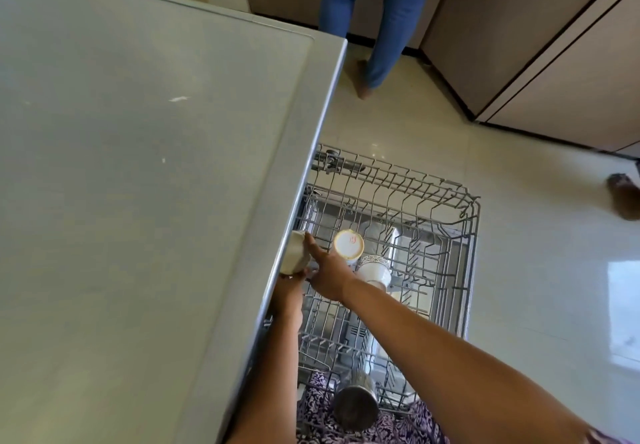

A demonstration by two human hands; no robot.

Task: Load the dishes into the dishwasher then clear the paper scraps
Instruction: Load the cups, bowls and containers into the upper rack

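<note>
The grey wire dishwasher rack point(467, 236) is pulled out below the counter edge. At its left side, half hidden under the counter, is a white cup point(294, 253). My left hand point(289, 293) holds this cup from below, fingers curled round its lower end. My right hand point(327, 270) reaches in with straight fingers, its forefinger lying along the cup's side. An upturned cream-based cup point(348, 243) and a white patterned cup point(374, 270) sit in the rack beside my right hand. A steel tumbler point(355, 405) lies at the rack's near end. Two small paper scraps point(179, 98) lie on the counter.
The grey countertop point(121, 201) fills the left and overhangs the rack. Another person's legs point(384, 28) stand at the far end by brown cabinets point(554, 63). A foot point(625, 198) shows at the right edge on the glossy tile floor.
</note>
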